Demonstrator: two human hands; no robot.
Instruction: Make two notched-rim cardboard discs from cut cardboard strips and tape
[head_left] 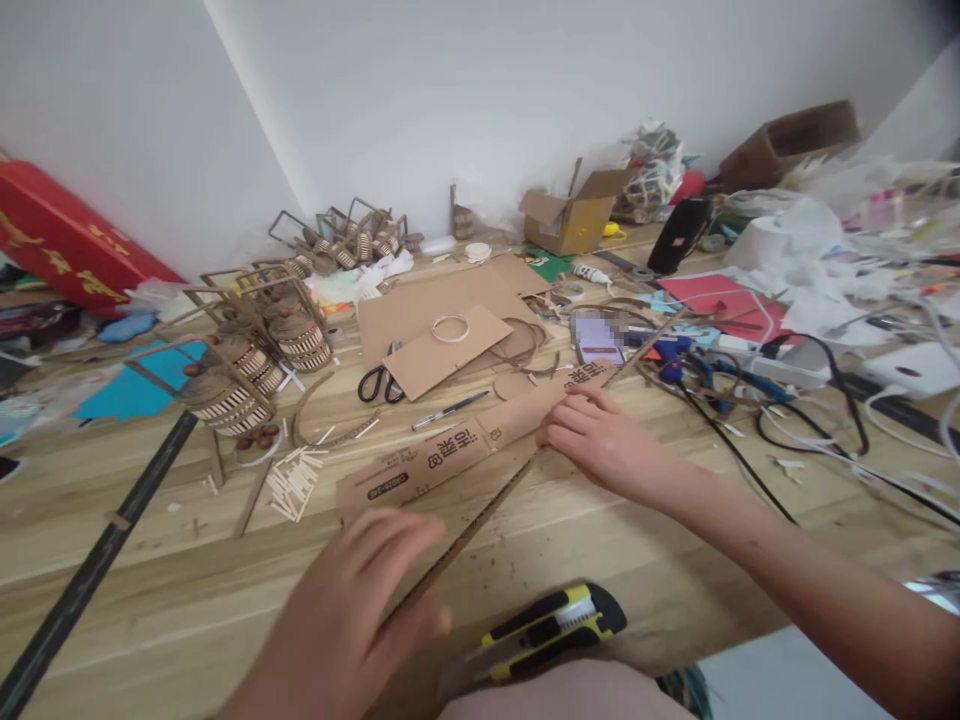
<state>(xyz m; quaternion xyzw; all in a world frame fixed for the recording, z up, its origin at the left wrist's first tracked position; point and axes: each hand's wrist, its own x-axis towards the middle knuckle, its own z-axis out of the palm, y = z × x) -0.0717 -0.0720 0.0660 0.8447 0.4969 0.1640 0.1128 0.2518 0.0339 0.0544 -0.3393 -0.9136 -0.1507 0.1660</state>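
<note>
A long thin brown strip (491,508), seemingly cardboard, slants across the table in front of me. My right hand (596,440) has its fingers closed on the strip about midway along; the far part reaches past it towards the upper right. Blurred by motion, my left hand (360,600) is around the near end, thumb and fingers apart, with a gap on either side of the strip. Beneath the right hand lies a printed cardboard piece (420,465). Close to the table's front edge is a yellow-and-black utility knife (551,630).
Black-handled scissors (382,380), a pen (450,410) and a ring (450,328) lie beyond, the ring on a cardboard sheet (420,375). Small woven baskets (300,335) and pale sticks (296,485) are left. A blue glue gun (667,355), phone (596,340) and cables (739,465) crowd the right.
</note>
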